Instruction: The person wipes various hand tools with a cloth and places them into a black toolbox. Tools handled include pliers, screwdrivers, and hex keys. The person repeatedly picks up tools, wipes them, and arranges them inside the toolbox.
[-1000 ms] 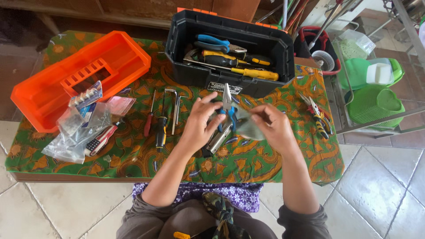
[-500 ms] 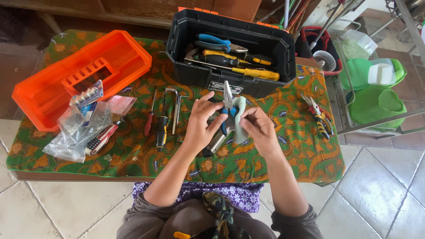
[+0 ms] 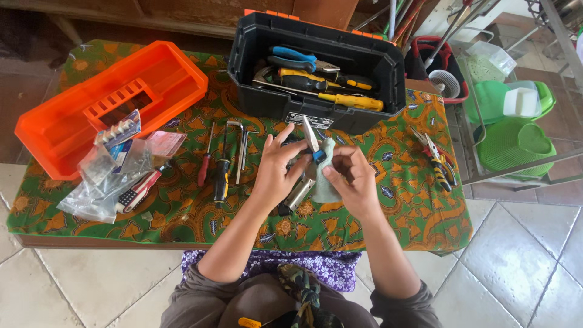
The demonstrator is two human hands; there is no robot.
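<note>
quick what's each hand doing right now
Left hand: closed on the handles of the pliers.
Right hand: closed on a pale cloth, pressed against the pliers.

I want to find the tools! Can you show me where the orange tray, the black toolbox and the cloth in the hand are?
Orange tray [image 3: 173,73], head view, on its bare inner floor.
Black toolbox [image 3: 267,103], head view, on its front wall.
Cloth [image 3: 327,182], head view, on the pale fold beside the right hand [image 3: 352,179].
</note>
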